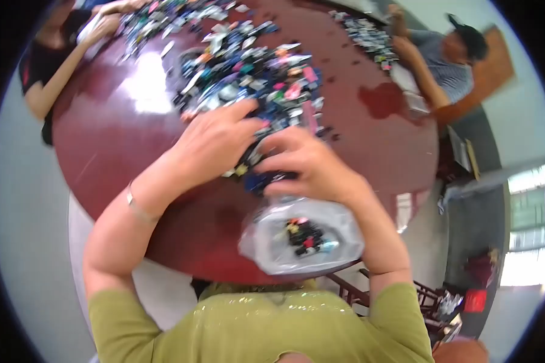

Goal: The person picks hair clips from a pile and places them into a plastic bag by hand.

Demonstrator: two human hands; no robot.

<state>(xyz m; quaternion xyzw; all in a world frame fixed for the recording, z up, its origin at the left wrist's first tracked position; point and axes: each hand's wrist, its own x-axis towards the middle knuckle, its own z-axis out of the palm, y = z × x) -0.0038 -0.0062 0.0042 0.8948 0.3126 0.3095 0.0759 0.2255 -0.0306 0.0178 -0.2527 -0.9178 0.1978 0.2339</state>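
A long heap of small mixed-colour pieces, too small and blurred to name, lies on the round table. My left hand reaches over the heap's near end, its fingers apart and fingertips among the pieces. Beside it, my right hand has its fingers spread and curved above dark and blue pieces. Neither hand clearly holds anything, though the undersides of the fingers are hidden. A translucent plastic bag stands open below my right hand, with small black, red and yellow pieces inside.
The dark red table has its near edge at my body. One person works at the far left. Another, in a dark cap, sits at the right by a smaller pile. Wooden chairs stand below right.
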